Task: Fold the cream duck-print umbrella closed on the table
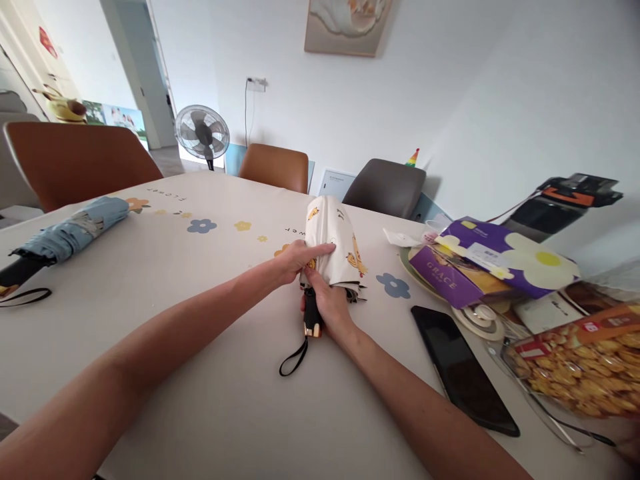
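Note:
A folded white umbrella (327,227) with small orange animal prints lies in front of me, its black handle (312,310) toward me and a black wrist loop hanging from the gold-coloured end. My left hand (296,259) grips the fabric from the left side, its index finger stretched across the cloth. Around the base of the canopy, where it meets the handle, my right hand (327,300) is closed. Some of its fingers are hidden behind the umbrella. The fabric's lower edge sticks out loosely on the right. A second, blue umbrella (80,230) lies rolled up at the far left.
The table (210,400) has a flower-printed cover. At right lie a black phone (463,367), purple boxes (450,273), a snack package (585,360) and a black bottle (547,213). Chairs (275,167) and a fan (203,133) stand beyond the table.

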`<state>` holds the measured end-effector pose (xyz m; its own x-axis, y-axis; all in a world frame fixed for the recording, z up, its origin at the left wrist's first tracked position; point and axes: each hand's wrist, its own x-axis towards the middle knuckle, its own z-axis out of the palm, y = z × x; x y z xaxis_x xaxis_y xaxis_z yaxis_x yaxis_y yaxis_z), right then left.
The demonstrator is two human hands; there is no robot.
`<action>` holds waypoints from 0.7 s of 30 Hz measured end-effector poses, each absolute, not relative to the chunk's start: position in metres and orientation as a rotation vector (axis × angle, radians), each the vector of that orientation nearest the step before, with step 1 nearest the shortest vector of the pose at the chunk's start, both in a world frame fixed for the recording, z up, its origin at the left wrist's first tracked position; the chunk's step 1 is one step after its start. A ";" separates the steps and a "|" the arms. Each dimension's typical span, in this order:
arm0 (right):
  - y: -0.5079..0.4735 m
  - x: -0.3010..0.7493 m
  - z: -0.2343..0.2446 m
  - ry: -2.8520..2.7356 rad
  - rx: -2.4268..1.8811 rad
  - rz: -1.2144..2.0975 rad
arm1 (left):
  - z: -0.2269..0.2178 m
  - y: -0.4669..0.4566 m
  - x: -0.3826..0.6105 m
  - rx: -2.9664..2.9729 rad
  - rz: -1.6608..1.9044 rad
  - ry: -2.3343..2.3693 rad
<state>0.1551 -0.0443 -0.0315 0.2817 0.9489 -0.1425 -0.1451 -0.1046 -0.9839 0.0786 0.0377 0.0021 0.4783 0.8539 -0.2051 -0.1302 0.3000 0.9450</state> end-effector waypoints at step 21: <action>-0.051 0.144 -0.026 -0.553 -1.214 1.325 | -0.002 0.047 0.083 1.277 0.486 0.825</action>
<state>0.1436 -0.0513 -0.0258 0.2395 0.9189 -0.3134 -0.4233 -0.1916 -0.8855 0.0826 0.0472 -0.0024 0.6310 0.7284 -0.2671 0.1199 0.2486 0.9612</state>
